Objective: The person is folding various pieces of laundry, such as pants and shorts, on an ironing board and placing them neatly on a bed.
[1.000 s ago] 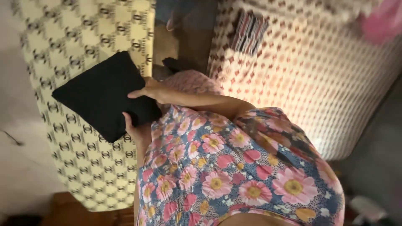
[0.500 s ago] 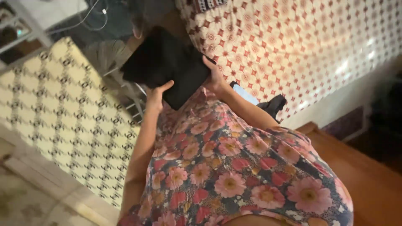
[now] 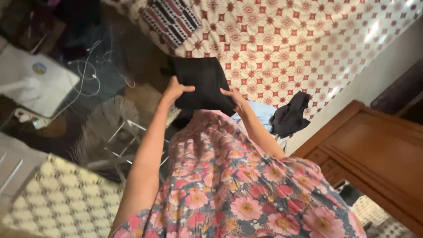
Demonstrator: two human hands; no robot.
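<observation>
Both hands hold a folded black cloth (image 3: 203,88) out in front of the body, above the edge of a bed. The left hand (image 3: 175,90) grips the cloth's left edge with the thumb laid over the top; the right hand (image 3: 235,99) closes on its lower right corner. The bed carries a cream bedspread (image 3: 299,48) with a red star pattern, and a striped pillow (image 3: 169,20) lies at its upper left end. Just right of the right forearm, a light blue garment (image 3: 264,113) and a crumpled dark garment (image 3: 291,117) rest on the bed's near edge, close beside the held cloth. Below the left arm stands a metal frame (image 3: 119,136), with a checked cream cover (image 3: 61,202) lower left. White cables (image 3: 83,83) trail across the dark floor towards a white box (image 3: 35,81) at the far left. A wooden cabinet (image 3: 379,154) closes the right side, leaving a narrow passage beside the bed.
</observation>
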